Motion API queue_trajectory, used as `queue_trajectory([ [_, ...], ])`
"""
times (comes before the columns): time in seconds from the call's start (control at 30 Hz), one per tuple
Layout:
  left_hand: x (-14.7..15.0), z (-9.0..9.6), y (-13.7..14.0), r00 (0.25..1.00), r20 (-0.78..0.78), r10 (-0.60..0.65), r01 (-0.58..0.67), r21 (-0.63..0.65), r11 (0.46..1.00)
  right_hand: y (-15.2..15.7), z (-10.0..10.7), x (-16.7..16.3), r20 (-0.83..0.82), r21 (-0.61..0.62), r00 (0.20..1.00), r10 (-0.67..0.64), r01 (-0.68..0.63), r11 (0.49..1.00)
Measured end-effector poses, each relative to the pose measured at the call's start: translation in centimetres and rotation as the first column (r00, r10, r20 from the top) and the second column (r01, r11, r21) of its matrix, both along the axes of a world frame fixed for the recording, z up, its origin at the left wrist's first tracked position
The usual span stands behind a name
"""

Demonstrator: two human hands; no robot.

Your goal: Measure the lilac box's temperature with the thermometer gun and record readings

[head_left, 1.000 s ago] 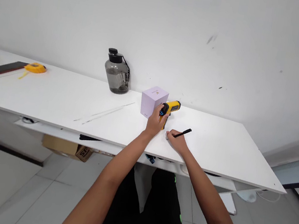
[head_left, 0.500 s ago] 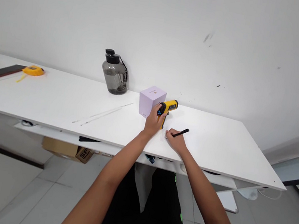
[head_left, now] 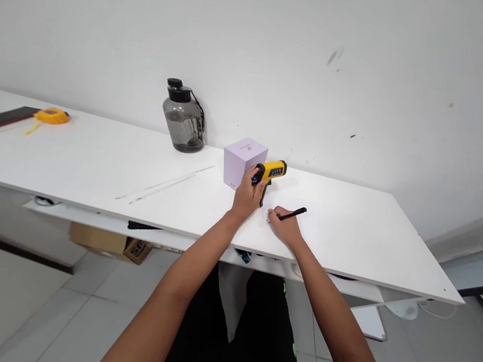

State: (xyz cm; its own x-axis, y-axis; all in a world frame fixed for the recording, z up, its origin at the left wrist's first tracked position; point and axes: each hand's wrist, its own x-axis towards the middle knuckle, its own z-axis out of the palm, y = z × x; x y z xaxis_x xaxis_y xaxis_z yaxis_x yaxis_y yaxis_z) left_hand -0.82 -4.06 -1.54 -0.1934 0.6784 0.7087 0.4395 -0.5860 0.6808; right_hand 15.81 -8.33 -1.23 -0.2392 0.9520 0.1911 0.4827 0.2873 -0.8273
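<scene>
My left hand [head_left: 246, 196] is wrapped round the handle of a yellow-and-black, pistol-shaped infrared thermometer [head_left: 275, 170]. Its barrel points away and to the right, and the handle's foot is near the white tabletop [head_left: 327, 243]. Directly behind it stands a pale lilac box [head_left: 239, 162], partly covered by the hand. To the right, my right hand [head_left: 283, 224] is closed on a black pen [head_left: 293, 214], with its side resting on the tabletop. The pen's tip is hidden by the fingers, and I cannot tell what it touches.
A grey see-through water bottle [head_left: 184, 123] with a black lid stands against the wall. Farther left lie a yellow tape measure [head_left: 53, 116] and a dark flat board [head_left: 4, 116]. Below the desk are a shelf [head_left: 98, 219] and a cardboard box [head_left: 99, 239].
The view has shifted very slightly. Both hands keep their grips and stay almost in place, with the thermometer and the pen barely moving.
</scene>
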Motion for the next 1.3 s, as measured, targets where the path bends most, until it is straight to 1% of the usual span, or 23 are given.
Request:
queue_trajectory([
  [0.1, 0.07, 0.19, -0.14, 1.0, 0.007, -0.01, 0.01, -0.014, 1.0, 0.03, -0.11, 0.02, 0.015, 0.008, 1.0, 0.002, -0.002, 1.0],
  [0.23, 0.31, 0.07, -0.24, 0.998, 0.052, -0.021, 0.024, -0.041, 0.999, 0.08, -0.18, 0.0, 0.019, 0.015, 1.0, -0.008, 0.008, 1.0],
  [0.37, 0.43, -0.27, -0.09, 0.996, 0.079, -0.03, 0.032, -0.016, 0.999, 0.09, -0.15, 0.01, 0.021, 0.011, 1.0, -0.022, 0.022, 1.0],
  [0.57, 0.21, -0.04, 0.08, 0.999, -0.032, 0.04, -0.039, 0.014, 0.999, 0.01, -0.04, 0.05, 0.012, -0.001, 1.0, -0.006, 0.006, 1.0],
  [0.7, 0.17, 0.32, 0.0, 0.995, -0.085, 0.056, -0.052, 0.046, 0.998, -0.06, -0.04, 0.05, 0.008, 0.009, 1.0, -0.023, 0.023, 1.0],
  [1.03, 0.2, 0.28, 0.13, 0.989, -0.125, 0.074, -0.066, 0.064, 0.996, -0.04, -0.04, 0.05, 0.033, 0.019, 0.999, -0.022, 0.021, 1.0],
  [1.17, 0.34, 0.05, 0.3, 0.988, -0.127, 0.088, -0.077, 0.083, 0.994, 0.13, -0.17, 0.2, 0.031, -0.007, 0.999, 0.022, -0.021, 1.0],
  [1.3, 0.35, 0.08, 0.26, 0.986, -0.13, 0.102, -0.091, 0.087, 0.992, 0.18, -0.05, 0.3, -0.026, -0.059, 0.999, 0.04, -0.041, 0.997],
])
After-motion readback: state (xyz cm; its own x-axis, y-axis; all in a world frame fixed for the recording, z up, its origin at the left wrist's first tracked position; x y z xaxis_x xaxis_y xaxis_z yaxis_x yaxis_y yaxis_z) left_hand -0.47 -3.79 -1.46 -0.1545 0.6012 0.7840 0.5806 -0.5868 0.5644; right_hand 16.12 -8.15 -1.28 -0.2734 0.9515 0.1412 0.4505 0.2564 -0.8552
